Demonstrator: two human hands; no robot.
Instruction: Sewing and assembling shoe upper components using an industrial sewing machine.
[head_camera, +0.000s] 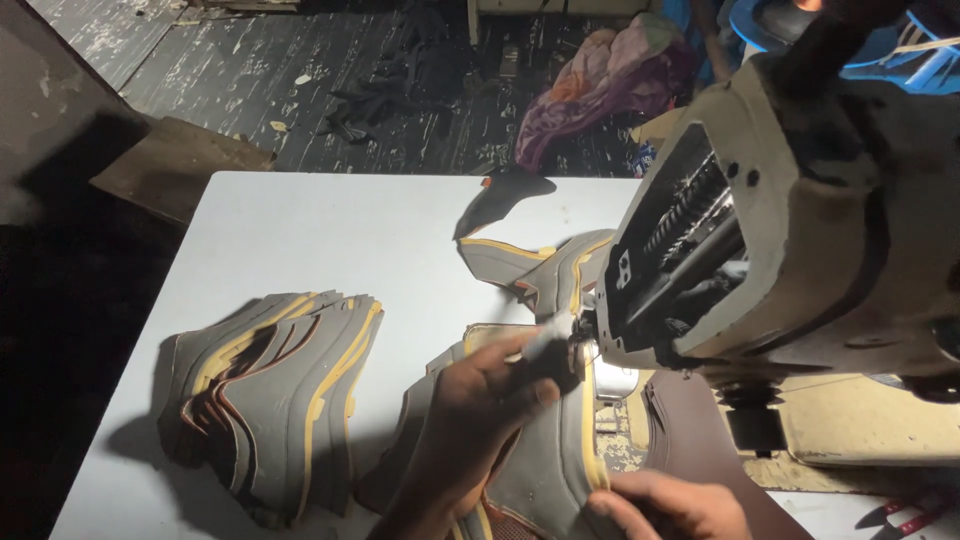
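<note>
Left hand (480, 415) pinches the grey shoe-upper piece (555, 470) right at the needle, its fingers (520, 385) closed on the yellow-trimmed edge, pressed down flat beneath the sewing machine head (790, 230). Right hand (670, 505) grips the near end of the same piece, fingers curled over it (only part of that hand shows at the bottom edge). The piece runs lengthwise from the person's lap up toward the needle, its yellow seam pointing away from them. Just beyond the needle, more sewn pieces (530, 265) trail off. To the left, well apart, sits a fanned stack of uppers (275, 400); between lies bare white table (330, 230), open back to its far edge.
</note>
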